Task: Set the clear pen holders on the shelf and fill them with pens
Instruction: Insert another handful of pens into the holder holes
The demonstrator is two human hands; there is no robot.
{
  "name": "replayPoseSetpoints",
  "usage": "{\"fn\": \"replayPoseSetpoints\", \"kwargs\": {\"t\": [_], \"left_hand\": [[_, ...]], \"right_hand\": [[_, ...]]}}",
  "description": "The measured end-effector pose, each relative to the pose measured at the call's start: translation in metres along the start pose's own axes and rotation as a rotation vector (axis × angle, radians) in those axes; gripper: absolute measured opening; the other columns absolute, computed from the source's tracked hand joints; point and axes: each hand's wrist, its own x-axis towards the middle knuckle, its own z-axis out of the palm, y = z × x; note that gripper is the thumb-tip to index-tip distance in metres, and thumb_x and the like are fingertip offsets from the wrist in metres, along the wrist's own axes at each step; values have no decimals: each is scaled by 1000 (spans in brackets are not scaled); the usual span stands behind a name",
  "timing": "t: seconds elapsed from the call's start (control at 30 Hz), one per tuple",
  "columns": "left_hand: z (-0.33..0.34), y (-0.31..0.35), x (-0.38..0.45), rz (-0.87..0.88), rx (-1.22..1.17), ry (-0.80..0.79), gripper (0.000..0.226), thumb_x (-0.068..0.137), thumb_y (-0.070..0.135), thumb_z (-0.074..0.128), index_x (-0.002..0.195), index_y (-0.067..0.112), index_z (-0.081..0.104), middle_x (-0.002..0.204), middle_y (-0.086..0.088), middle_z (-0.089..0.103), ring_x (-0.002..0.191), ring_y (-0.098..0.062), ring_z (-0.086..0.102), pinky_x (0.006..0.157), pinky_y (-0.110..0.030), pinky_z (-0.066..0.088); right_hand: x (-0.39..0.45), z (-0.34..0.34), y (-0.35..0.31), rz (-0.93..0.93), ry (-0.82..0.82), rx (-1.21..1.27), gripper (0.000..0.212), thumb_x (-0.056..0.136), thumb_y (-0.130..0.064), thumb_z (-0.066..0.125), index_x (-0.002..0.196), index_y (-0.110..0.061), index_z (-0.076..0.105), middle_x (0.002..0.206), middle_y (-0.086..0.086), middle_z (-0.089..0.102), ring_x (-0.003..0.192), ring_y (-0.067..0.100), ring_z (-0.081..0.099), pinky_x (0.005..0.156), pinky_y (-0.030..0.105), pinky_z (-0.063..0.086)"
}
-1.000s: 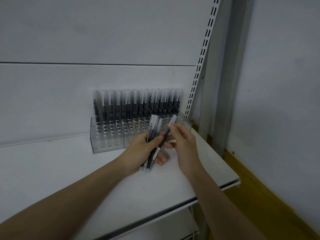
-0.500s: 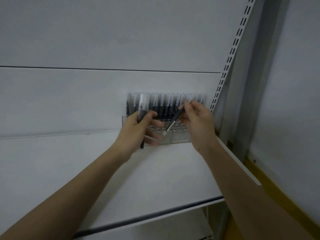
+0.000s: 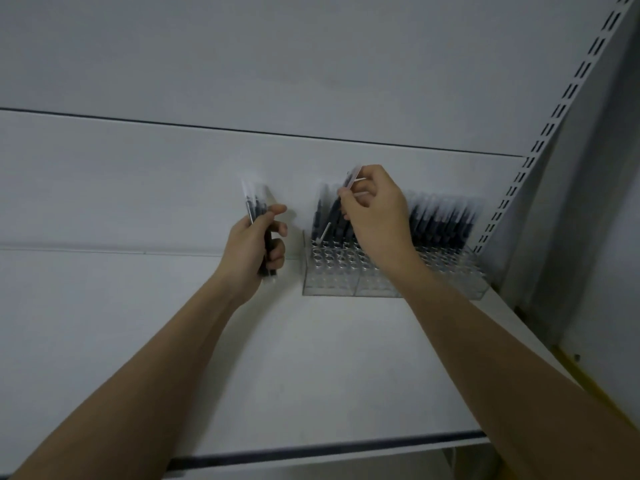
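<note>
Two clear pen holders (image 3: 349, 282) stand side by side on the white shelf (image 3: 311, 358), pushed back against the rear panel near the slotted upright (image 3: 554, 112). Back rows are filled with dark pens (image 3: 440, 220); the front rows of holes show open.

Right hand (image 3: 377, 216): fingers curled, pinching one pen (image 3: 337, 206) near its top. The pen is tilted, its light lower tip at a hole near the left end of the left holder; whether the tip has entered cannot be told.

Left hand (image 3: 251, 244): closed round a small bundle of spare pens (image 3: 258, 220), held upright just left of the holders and clear of them.

Risks, as judged:
- Tilted entry. The tip may catch on a hole rim or land in the wrong hole; cause is the slant of the pen relative to upright holes.
- Knocking neighbours. The right hand's knuckles sit close to the standing pens, so a sideways correction could lean or lift them.
- Holder shift. A downward push on a jammed pen could slide or tip the light holder, which appears unsecured.
- Bundle slip. The left grip covers several smooth barrels; loosening it could drop one onto the shelf.
</note>
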Motion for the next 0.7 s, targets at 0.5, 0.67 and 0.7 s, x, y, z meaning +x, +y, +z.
{"fn": "replayPoseSetpoints", "kwargs": {"t": [0.5, 0.67, 0.7], "left_hand": [[8, 12, -13, 73, -2, -186, 25, 107, 19, 41, 124, 6, 54, 82, -5, 66, 45, -15, 38, 41, -22, 27], [26, 8, -31, -39, 134, -423, 22, 106, 21, 40, 108, 6, 55, 79, -8, 68, 40, -18, 46, 37, -19, 30], [29, 4, -35, -70, 168, -462, 22, 106, 22, 40, 108, 6, 55, 76, -7, 67, 40, -18, 48, 38, -19, 32]], "right_hand": [[-24, 21, 24, -18, -258, -316, 18, 93, -12, 65, 109, -9, 59, 89, -2, 61, 80, 15, 60, 77, 34, 54], [-65, 2, 29, 24, -8, 15, 9, 98, -13, 56, 103, -18, 61, 87, -5, 63, 79, 9, 60, 70, 24, 49], [-76, -3, 31, 51, 2, 90, 11, 100, -15, 54, 99, -21, 62, 83, -4, 64, 77, 12, 61, 69, 27, 50]]}}
